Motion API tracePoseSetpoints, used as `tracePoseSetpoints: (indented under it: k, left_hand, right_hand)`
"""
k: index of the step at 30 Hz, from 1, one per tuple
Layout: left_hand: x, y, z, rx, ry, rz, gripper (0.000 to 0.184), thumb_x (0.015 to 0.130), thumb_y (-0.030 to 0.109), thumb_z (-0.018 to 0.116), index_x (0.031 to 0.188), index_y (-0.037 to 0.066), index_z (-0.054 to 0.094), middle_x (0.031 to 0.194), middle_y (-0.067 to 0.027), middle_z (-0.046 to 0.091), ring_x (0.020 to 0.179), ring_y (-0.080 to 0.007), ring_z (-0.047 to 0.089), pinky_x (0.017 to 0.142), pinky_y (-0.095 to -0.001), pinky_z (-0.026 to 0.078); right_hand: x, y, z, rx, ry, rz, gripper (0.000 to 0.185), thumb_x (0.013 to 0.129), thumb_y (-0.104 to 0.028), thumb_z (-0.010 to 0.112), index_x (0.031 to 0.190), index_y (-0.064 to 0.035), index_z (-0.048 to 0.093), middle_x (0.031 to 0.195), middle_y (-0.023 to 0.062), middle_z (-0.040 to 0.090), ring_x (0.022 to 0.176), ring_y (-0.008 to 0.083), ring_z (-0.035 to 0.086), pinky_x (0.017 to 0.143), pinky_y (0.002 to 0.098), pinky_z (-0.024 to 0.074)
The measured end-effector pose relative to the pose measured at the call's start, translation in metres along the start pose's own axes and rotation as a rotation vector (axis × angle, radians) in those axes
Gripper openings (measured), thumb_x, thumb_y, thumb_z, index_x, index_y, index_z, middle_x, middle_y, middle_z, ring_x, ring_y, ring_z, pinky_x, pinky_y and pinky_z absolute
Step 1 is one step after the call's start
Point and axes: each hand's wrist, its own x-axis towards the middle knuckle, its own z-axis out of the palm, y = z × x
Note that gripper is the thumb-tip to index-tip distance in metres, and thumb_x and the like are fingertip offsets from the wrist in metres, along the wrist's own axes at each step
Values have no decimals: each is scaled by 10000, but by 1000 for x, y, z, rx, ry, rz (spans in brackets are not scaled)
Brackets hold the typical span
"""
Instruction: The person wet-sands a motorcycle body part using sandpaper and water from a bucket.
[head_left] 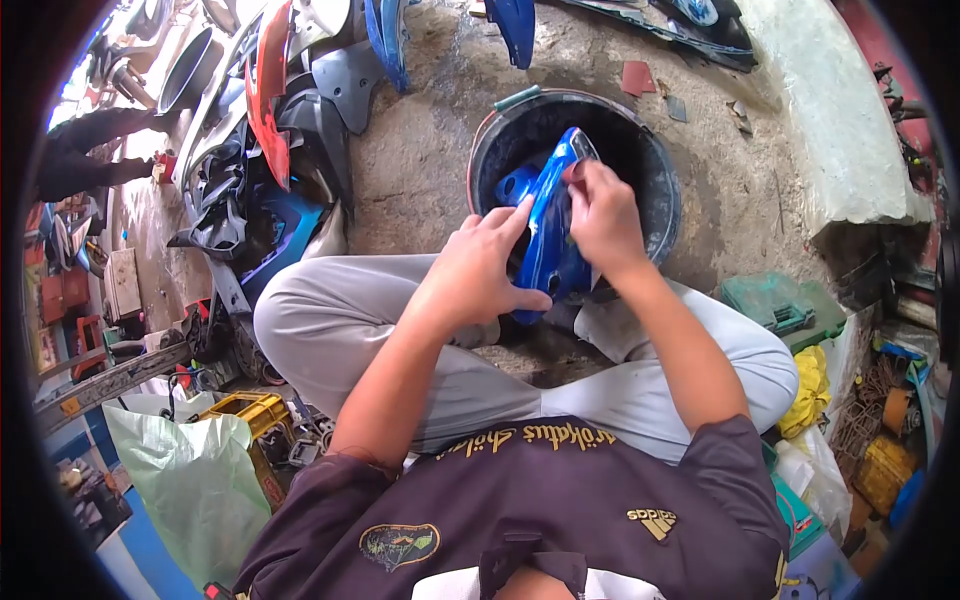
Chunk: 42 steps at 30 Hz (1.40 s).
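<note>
A glossy blue motorcycle fairing panel (547, 225) slants over the near side of a black bucket (477, 150). My left hand (478, 265) grips the panel's left side, with the thumb across its lower end. Near the panel's upper end, my right hand (606, 215) is closed in a pinch on a small reddish piece that looks like sandpaper (573, 172), pressed against the panel. Most of that piece is hidden by the fingers. Another blue part (515, 185) shows inside the bucket, behind the panel.
Red and grey-blue sandpaper scraps (637, 77) lie on the concrete floor beyond the bucket. Many motorcycle panels, including a red one (268, 95), are piled at left. A concrete ledge (830, 120) stands at right, near a green tool case (765, 303). A person's dark sleeve (95, 145) shows at far left.
</note>
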Motion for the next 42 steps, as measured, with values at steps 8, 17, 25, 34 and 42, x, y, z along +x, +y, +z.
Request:
tracePoseSetpoints:
  k: [8,17,25,34,42]
  left_hand:
    - [0,-2,6,23,43,30,1287,629,409,1000,1692,34,380,1491,-218,617,1293,-457,597,1164,-500,483]
    - [0,-1,4,-6,14,21,1279,630,365,1001,1704,64,377,1522,-218,600,1328,-449,582,1186,-491,466]
    - [-1,-1,2,-22,8,-1,1275,632,333,992,1716,88,367,1546,-215,586,1375,-445,560,1204,-488,455]
    - [0,-1,2,-12,48,14,1228,612,304,993,1668,35,428,1523,-213,608,1327,-447,589,1195,-494,470]
    - [2,0,-3,-32,12,-19,1276,614,315,1004,1707,85,388,1544,-219,592,1413,-441,545,1222,-482,440]
  right_hand:
    - [-2,0,-1,65,-9,51,163,928,50,706,1090,40,690,1003,234,762,924,376,787,811,427,607]
    - [1,9,-1,225,-34,170,187,947,39,711,1133,30,702,984,194,783,882,303,790,803,380,602]
    - [1,3,-2,232,-31,197,133,940,47,683,1070,28,699,1008,242,761,967,434,765,838,462,598]
    - [-2,11,2,149,23,176,147,929,16,746,1066,35,696,922,217,753,832,345,776,766,399,592]
    - [2,-6,-8,257,-45,330,168,913,67,693,1074,21,702,972,225,771,925,399,784,820,446,604]
